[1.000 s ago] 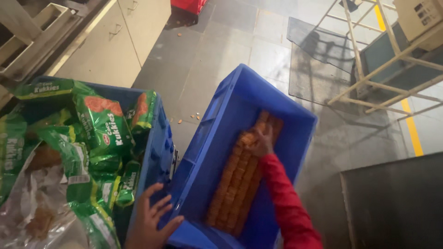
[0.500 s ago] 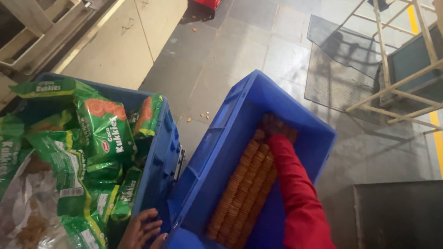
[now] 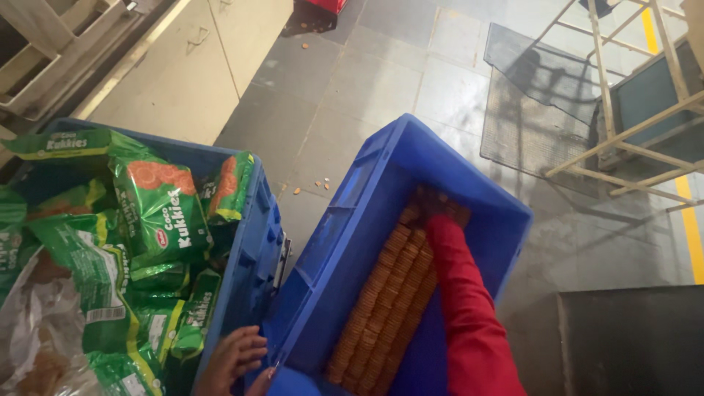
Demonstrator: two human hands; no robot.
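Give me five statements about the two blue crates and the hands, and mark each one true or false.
1. The right hand reaches to the far end of the tilted blue crate, among the rows of biscuits. True.
2. The biscuits lie in a loose, scattered heap. False: they stand in neat long rows along the crate's bottom.
3. The left hand rests on the near edge of the crates. True.
4. The left crate holds red bottles. False: it is full of green packets.
5. The sleeve on the right arm is blue. False: it is red.
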